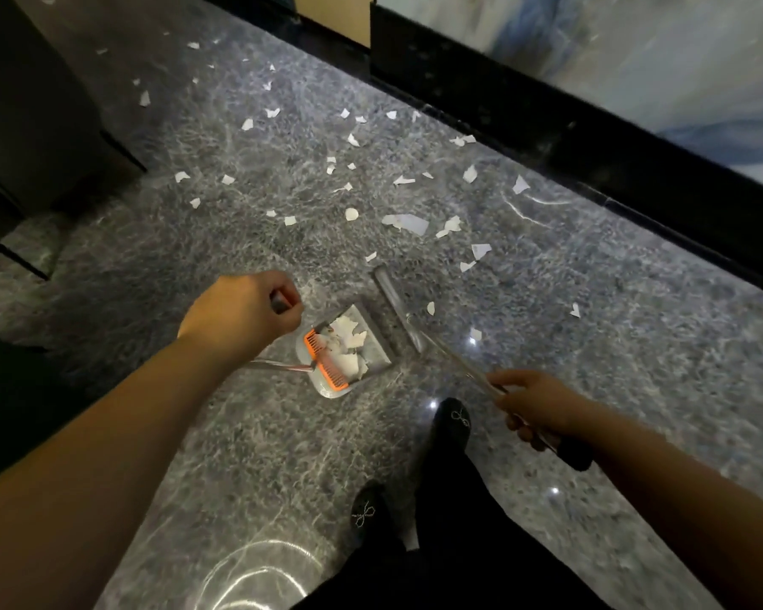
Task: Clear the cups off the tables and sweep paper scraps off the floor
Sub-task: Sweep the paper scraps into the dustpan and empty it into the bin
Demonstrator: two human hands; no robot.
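My left hand (243, 312) grips the top of the dustpan's long handle. The grey dustpan (373, 334) stands on the floor just below it, with an orange comb strip (327, 365) along its back edge and several white paper scraps (349, 345) inside. My right hand (531, 405) grips the broom's thin shaft, and the grey broom head (395, 303) rests on the floor beside the pan's mouth. Several white paper scraps (408, 223) lie scattered over the grey marbled floor ahead.
A black skirting (591, 147) under a pale wall panel runs diagonally along the right. A dark cabinet or furniture base (32, 125) stands at the left. My two dark shoes (452, 422) are on the floor behind the pan.
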